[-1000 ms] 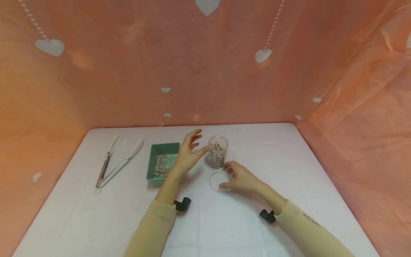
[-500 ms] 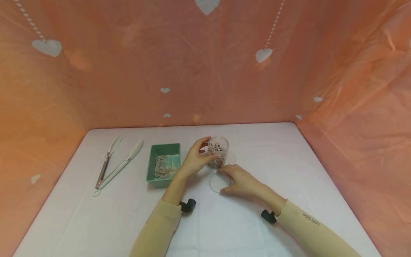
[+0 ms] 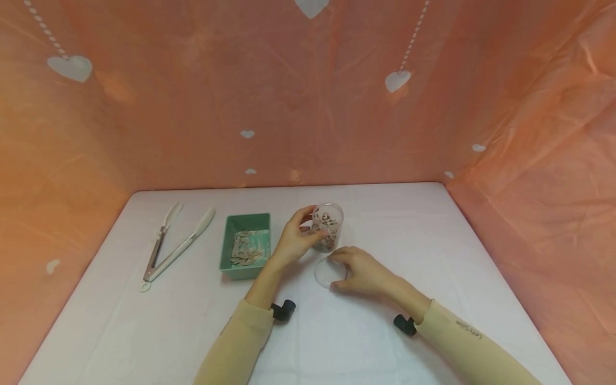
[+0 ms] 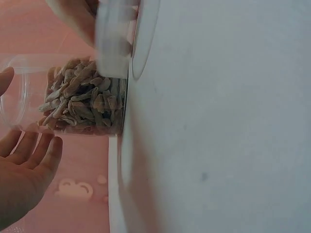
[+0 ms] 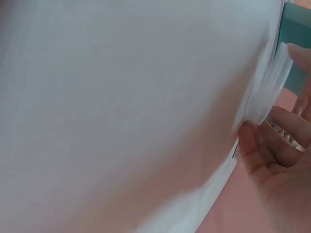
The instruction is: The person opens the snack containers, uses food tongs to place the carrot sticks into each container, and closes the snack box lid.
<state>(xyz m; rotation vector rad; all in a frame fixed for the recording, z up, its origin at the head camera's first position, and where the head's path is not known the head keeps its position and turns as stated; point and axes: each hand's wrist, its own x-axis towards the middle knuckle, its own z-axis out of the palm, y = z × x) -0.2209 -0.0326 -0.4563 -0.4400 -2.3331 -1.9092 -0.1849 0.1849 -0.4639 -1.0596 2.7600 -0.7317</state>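
A clear plastic jar (image 3: 329,209) stands upright, holding many brown dried pieces that look like shrivelled strips. My left hand (image 3: 292,240) holds the jar from its left side, thumb in front and fingers behind. In the left wrist view the thumb and fingers lie on opposite sides of the jar (image 4: 34,92) near its open mouth. Just in front of it, my right hand (image 3: 363,272) pinches a round clear lid (image 3: 317,279) by its edge. The right wrist view shows the lid (image 5: 269,85) edge-on between thumb and fingers. Whether it touches the table, I cannot tell.
Left of the jar is a green rectangular tray (image 3: 245,274) with more brown pieces on its bottom. Farther left lie spread metal tongs (image 3: 174,258) with pale tips. A white cloth (image 3: 337,342) covers the table. An orange curtain (image 3: 308,107) with hearts hangs behind.
My left hand has moved right, from beside the jar to a hold on it. My right hand has closed on the lid's edge. The jar and tray stay in place.
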